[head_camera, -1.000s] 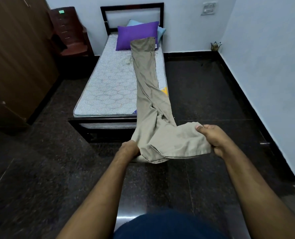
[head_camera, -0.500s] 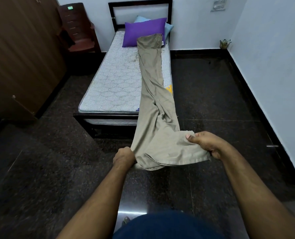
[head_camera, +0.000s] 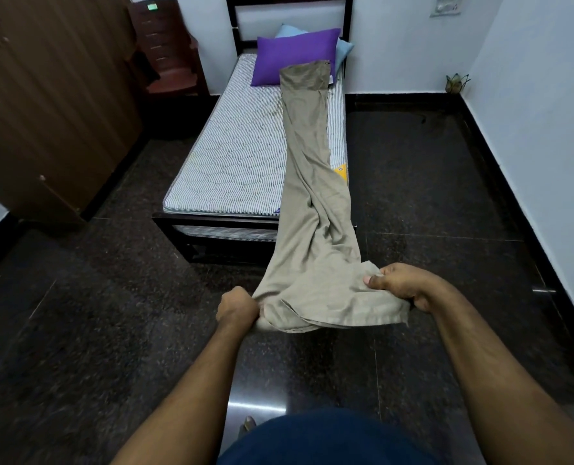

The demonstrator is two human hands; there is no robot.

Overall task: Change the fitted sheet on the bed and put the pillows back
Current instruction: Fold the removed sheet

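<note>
Stepping back from the bed [head_camera: 218, 216], the person draws the folded beige sheet [head_camera: 309, 182] taut along the bare mattress [head_camera: 235, 156], its far end near the purple pillow [head_camera: 295, 55]. Left hand [head_camera: 237, 308] clenches one corner; right hand [head_camera: 403, 285] now pinches the other higher up, ready to spread it.
</note>
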